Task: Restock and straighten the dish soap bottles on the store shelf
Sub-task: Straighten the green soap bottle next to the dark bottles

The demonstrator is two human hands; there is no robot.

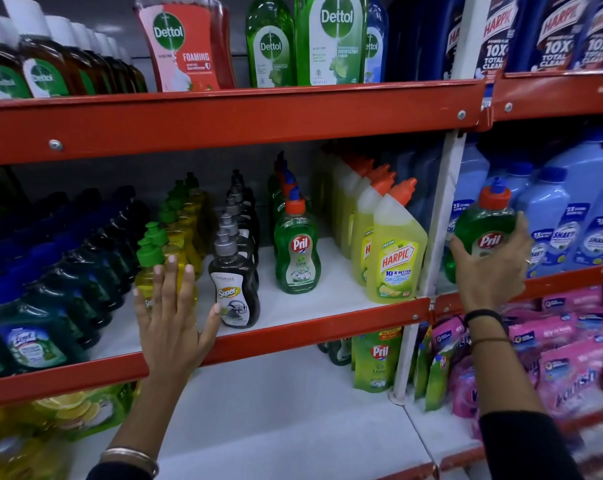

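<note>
My right hand point(494, 265) grips a green Pril dish soap bottle point(482, 223) with an orange cap, held in the air in front of the white upright post. On the middle shelf point(293, 332) a row of matching Pril bottles point(297, 247) runs backward. My left hand point(175, 313) is spread flat, fingers apart, against the front yellow bottle with a green cap point(154, 265); its thumb reaches toward the black Super bottle point(236, 292). Rows of yellow and black bottles stretch behind these two.
Dark green and blue bottles point(33, 323) crowd the shelf's left. Yellow Harpic bottles point(395, 258) stand right of the Pril row, with bare shelf between. Light blue bottles point(552, 230) fill the right bay. Dettol bottles point(186, 43) stand above; Pril pouches point(378, 358) and pink packs point(552, 358) lie below.
</note>
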